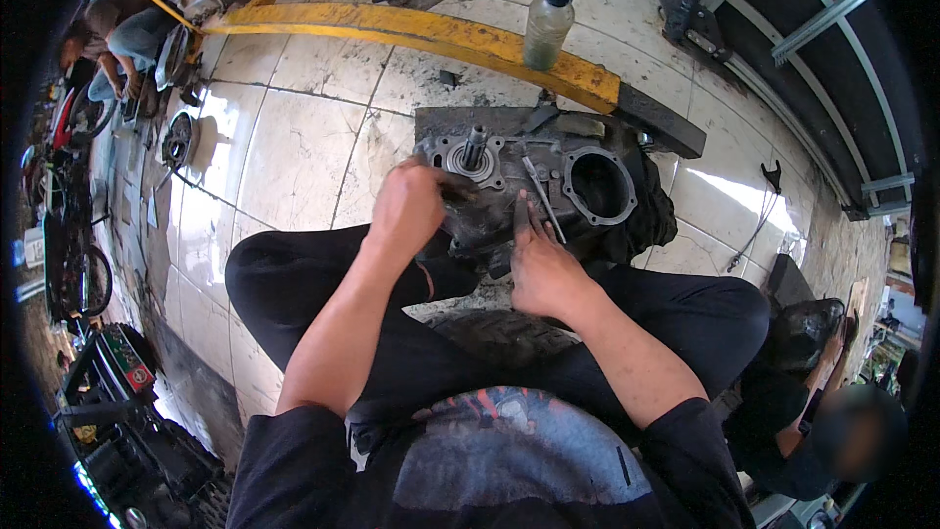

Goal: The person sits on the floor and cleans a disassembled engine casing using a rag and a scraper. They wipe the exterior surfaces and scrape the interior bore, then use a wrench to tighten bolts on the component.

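The greasy gearbox housing (565,200) between the bent knees (259,274) looks heavy, rigid and slick, best held by its outer edges; the left hand (409,204) curls at its left, contents unclear, the right hand (548,272) stretching its fingers over its near side.

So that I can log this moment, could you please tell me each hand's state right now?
Left hand: fingers curled near the shaft; cannot tell whether it holds anything.
Right hand: open, fingers extended over the metal casing.

Btl (547,31) on beam (392,25) behind casing (511,173); rod (543,198) atop casing btwn shaft (474,147) & opening (600,188).
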A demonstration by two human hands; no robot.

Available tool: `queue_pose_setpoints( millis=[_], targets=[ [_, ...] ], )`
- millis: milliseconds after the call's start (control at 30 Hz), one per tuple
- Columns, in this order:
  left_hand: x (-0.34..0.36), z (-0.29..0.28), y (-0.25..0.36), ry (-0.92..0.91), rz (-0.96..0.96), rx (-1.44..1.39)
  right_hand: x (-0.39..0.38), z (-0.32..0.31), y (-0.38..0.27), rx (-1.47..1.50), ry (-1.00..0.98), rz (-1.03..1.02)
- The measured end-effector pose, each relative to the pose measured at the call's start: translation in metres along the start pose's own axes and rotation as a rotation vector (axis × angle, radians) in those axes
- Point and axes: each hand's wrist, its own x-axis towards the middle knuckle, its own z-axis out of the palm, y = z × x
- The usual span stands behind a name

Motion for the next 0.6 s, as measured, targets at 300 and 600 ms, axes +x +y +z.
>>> queue_pose_setpoints(
  millis=[300, 600],
  targets=[
    [-0.003, 0.021, 0.003, -0.078, -0.067, 0.104, 0.003, 0.003, 0.001, 0.078, 0.079, 0.0],
    [-0.01, 0.033, 0.018, -0.028, 0.148, -0.017, 0.004, -0.019, -0.016, 0.19, 0.013, 0.132]
  ],
)
